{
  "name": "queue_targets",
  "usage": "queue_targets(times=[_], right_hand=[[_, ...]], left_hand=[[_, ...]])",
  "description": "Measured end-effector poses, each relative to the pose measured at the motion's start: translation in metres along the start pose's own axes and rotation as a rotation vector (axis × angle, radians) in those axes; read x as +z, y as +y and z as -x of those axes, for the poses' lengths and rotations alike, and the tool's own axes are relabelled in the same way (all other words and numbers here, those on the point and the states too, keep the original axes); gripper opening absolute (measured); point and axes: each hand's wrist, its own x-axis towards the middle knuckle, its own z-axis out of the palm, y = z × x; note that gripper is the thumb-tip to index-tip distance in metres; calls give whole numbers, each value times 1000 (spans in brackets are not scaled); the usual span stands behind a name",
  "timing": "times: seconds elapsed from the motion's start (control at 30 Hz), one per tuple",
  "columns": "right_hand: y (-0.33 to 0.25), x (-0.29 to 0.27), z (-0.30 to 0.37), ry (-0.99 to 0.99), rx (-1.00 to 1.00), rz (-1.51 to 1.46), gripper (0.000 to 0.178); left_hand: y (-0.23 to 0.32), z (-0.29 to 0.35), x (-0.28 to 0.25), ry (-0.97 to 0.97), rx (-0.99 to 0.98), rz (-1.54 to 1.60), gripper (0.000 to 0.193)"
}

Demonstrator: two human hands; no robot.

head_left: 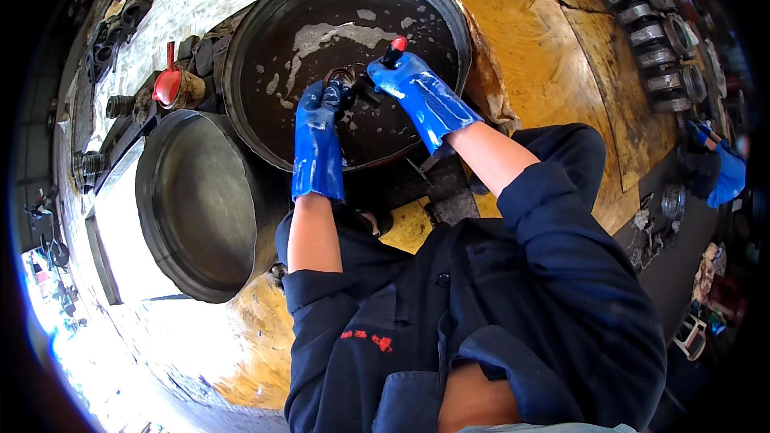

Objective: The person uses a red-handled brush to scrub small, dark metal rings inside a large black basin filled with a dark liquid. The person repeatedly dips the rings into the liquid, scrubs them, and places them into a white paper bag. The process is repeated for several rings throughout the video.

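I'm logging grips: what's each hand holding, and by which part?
Right hand: red-tipped tool, by its handle. Left hand: round metal part, apparently by its near edge.

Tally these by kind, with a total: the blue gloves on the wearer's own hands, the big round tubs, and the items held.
Blue gloves: 2
Big round tubs: 2
Red-ended tool, in the right hand: 1
Ring-ended metal part, in the left hand: 1
Total: 6

Ring-shaped metal part [341, 72] and red-ended tool [396, 48], held close together.
The part, brownish and partly hidden, sits toward eleven o'clock in view; the tool's black handle lies at its two o'clock, red end pointing toward one o'clock.
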Motion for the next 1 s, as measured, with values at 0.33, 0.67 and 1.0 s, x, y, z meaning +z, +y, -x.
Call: queue_targets(times=[0.33,0.67,1.0], right_hand=[[30,-9,-2,108,69,213,40],[-10,24,34,40,-504,309,21],[16,32,20,198,-593,224,25]], left_hand=[[-10,-10,-3,142,-12,7,37],[-20,-22,-20,6,-42,24,33],[-9,-11,-16,57,-73,110,14]])
